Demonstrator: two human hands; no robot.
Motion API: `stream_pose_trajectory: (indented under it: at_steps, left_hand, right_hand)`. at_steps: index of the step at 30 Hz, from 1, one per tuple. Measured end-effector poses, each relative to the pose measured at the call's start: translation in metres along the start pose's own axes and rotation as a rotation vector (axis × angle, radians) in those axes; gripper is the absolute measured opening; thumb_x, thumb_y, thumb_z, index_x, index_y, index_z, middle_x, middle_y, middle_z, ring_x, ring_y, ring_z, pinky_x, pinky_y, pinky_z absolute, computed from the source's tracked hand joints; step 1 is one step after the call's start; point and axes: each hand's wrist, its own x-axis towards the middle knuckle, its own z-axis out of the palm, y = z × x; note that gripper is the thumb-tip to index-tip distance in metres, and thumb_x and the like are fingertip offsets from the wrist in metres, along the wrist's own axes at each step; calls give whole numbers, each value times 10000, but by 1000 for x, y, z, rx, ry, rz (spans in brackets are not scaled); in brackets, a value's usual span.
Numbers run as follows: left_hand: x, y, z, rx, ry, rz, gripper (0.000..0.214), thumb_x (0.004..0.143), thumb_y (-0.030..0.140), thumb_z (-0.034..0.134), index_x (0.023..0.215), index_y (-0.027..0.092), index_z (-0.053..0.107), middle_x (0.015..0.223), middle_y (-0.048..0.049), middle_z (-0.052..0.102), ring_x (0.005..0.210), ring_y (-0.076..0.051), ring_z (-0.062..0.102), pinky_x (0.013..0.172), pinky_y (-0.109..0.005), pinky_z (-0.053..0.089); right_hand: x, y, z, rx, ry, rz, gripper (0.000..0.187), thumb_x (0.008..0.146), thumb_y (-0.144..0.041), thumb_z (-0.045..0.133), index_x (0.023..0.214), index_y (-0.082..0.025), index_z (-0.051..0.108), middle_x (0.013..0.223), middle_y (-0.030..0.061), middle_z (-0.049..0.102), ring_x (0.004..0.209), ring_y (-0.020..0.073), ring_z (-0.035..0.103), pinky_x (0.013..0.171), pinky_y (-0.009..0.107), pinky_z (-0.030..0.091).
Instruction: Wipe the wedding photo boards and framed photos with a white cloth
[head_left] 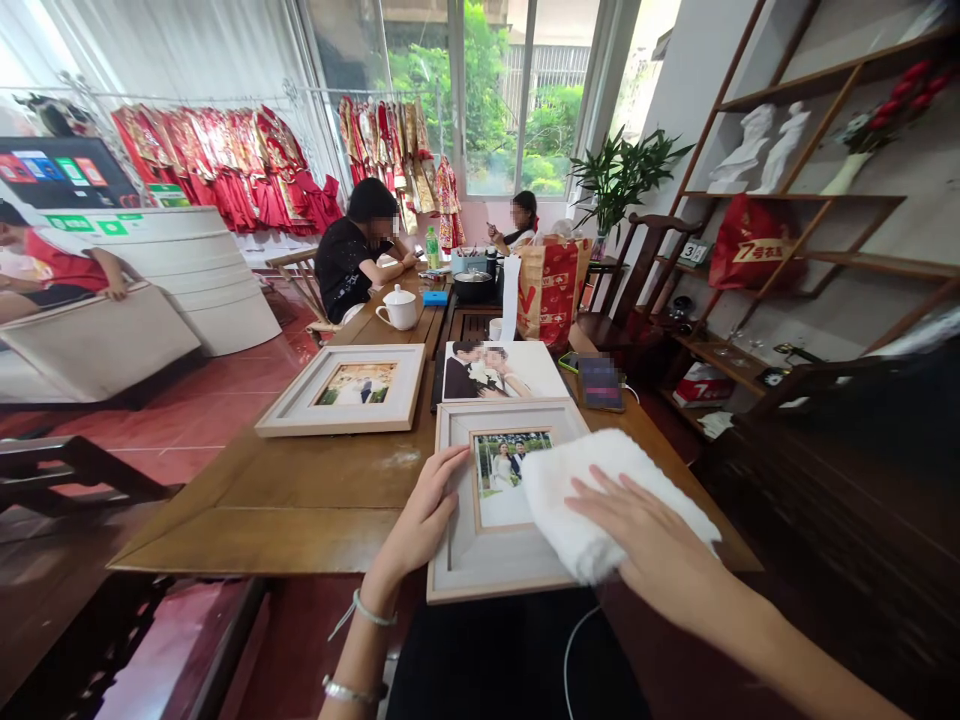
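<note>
A light-framed wedding picture frame (459,568) lies in front of me, its lower end past the table's near edge. My left hand (429,510) holds the left side of this frame, fingers reaching over its border. On the frame's right half is a folded white towel (555,500), covering part of the small wedding photo (499,465). My right hand (630,520) lies flat on the towel with its fingers spread. Farther off, an unframed-looking wedding print (536,372) touches or nearly touches the frame's top. To the left, a second picture frame (300,405) rests on the wood.
The wooden table (300,500) also bears a white lidded cup (399,308), a phone (601,382), a black pot (475,288) and a red paper bag (553,290). Two people sit at its far end. A dark chair (825,450) and shelves (810,195) stand right.
</note>
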Motion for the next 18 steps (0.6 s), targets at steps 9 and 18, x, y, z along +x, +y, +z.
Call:
stream_pose_trajectory:
  at_steps: [9, 18]
  left_hand:
    - [0, 3, -2, 7, -8, -11, 540, 850, 66, 386, 1341, 277, 459, 1433, -40, 399, 1362, -223, 299, 1170, -443, 179]
    - [-1, 4, -1, 34, -10, -13, 516, 862, 81, 379, 1341, 258, 456, 1436, -56, 393, 1358, -232, 302, 1164, -447, 189]
  right_hand:
    - [107, 49, -1, -81, 158, 206, 651, 675, 12, 410, 1312, -88, 495, 1414, 151, 450, 1354, 332, 307, 1072, 517, 303]
    - [45, -26, 7, 70, -128, -151, 853, 507, 36, 403, 1335, -146, 491, 1461, 57, 400, 1410, 251, 172, 1153, 489, 153]
